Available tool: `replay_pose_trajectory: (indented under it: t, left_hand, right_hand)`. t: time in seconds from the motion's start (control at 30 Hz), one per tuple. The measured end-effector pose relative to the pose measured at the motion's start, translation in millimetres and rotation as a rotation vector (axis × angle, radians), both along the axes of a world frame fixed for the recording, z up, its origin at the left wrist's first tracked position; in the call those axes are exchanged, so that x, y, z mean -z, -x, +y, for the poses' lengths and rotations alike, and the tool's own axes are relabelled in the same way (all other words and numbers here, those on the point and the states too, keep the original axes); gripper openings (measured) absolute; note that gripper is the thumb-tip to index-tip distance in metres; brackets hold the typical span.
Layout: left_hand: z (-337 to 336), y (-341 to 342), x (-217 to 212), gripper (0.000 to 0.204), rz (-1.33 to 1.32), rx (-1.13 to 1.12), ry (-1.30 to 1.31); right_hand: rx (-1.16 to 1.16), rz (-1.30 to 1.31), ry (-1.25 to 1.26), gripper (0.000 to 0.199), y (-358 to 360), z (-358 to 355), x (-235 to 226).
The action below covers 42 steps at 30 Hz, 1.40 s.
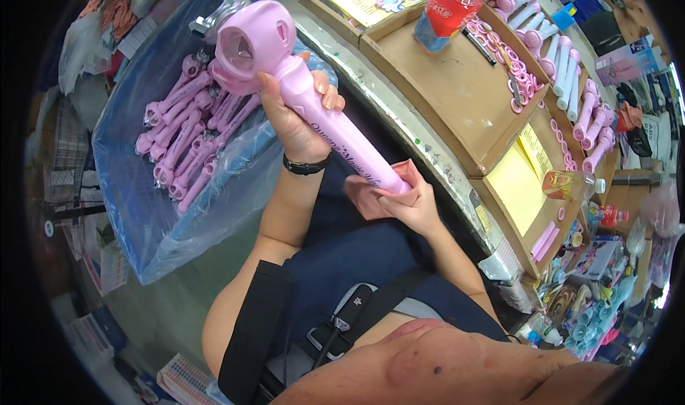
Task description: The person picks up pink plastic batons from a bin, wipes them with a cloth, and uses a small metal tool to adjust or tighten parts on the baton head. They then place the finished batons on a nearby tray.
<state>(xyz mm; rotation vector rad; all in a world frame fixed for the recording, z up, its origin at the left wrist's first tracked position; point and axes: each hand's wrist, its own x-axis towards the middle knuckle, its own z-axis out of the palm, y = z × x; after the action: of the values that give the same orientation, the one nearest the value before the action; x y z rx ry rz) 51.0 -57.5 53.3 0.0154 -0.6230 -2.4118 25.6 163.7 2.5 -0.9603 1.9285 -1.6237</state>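
A pink toy wand (341,130) lies slantwise in front of me, its bulky round head at the upper left and its printed handle running down to the right. My left hand (291,123), with a black watch on the wrist, is closed around the wand just below the head. At the handle's lower end, my right hand (417,207) grips a dusty-pink cloth (371,197) folded against the wand. Part of the cloth is hidden by the fingers and the handle.
On my left stands a bin lined with blue plastic (132,216), holding many pink wands (189,137). To the right, a workbench carries a cardboard tray (428,84), a red-labelled bottle (449,13), pink rings (524,84), yellow paper (510,184) and more wand parts (589,113).
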Motion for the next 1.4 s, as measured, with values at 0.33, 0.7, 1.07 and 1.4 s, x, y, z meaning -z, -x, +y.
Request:
replay_pose_trajectory:
  t: [0.33,0.7,1.07,1.4]
  left_hand:
    - [-2.5,12.3,14.5,0.071,0.008,0.157,-0.189]
    - [-30.2,11.6,10.0,0.065,-0.125,0.048,-0.244]
    - [-14.8,4.8,9.2,0.038,-0.447,0.242,0.448]
    - [47.1,-9.2,15.4,0.056,-0.678,0.526,0.795]
  right_hand:
    - [-0.315,-1.648,0.568,0.048,-23.0,17.1,42.0]
    - [-0.416,-1.800,0.763,0.041,-9.2,36.0,73.5]
    - [0.513,-0.232,0.427,0.033,12.4,-20.1,2.3]
    - [0.756,0.673,0.121,0.041,59.6,-70.4,-27.8]
